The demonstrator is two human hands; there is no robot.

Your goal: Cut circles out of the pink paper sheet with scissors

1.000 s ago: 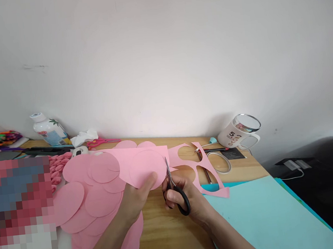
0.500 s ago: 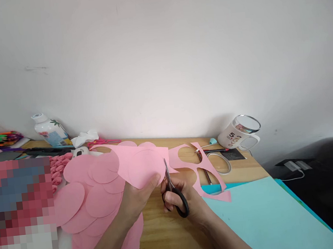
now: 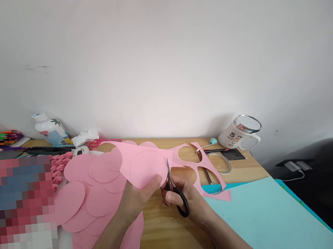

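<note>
My left hand (image 3: 142, 196) is closed on a sheet of pink paper (image 3: 147, 166), thumb on top and fingers hidden beneath. A round outline shows on the sheet. Black-handled scissors (image 3: 182, 202) are in my right hand (image 3: 184, 196), with fingers through the loops and the blades pointing up at the sheet's right edge. Several pink paper circles (image 3: 103, 202) lie overlapping to the left, below and behind my left forearm. Right of the scissors, a pink paper offcut with rounded holes (image 3: 216, 176) spreads over the table.
A white mug (image 3: 235, 133), a roll of tape (image 3: 225, 162) and pens stand or lie at the back right. Light blue paper sheets (image 3: 268, 213) cover the front right. At the back left are a white bottle (image 3: 50, 128), crumpled tissue (image 3: 84, 138) and pink scissors (image 3: 105, 141).
The pink sheet has turned slightly and shifted a little to the right. The scissor blades look closer together at the sheet's edge. Both hands have stayed almost in place.
</note>
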